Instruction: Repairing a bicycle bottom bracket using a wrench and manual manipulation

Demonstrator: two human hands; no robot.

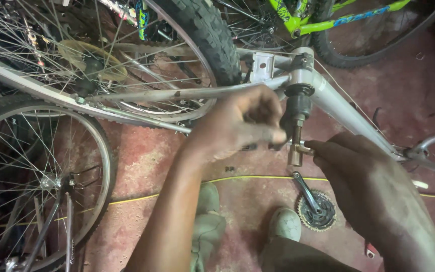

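Observation:
A silver bicycle frame [338, 103] lies across the view with its bottom bracket shell [300, 78] near the centre. A dark puller tool [298, 108] with a brass-coloured end [296, 151] sticks out of the shell. My left hand [242, 123] reaches in from the left, and its fingers close around the dark tool body. The fingertips of my right hand [358, 171] pinch the brass-coloured end from the right.
A crank arm with a toothed chainring [316, 209] lies on the red floor, crossed by a yellow cable [142, 196]. A knobbly rear tyre [207, 38] and spoked wheels [36, 176] fill the left. A green bicycle frame [323, 22] stands at the back. My shoes [207, 221] show below.

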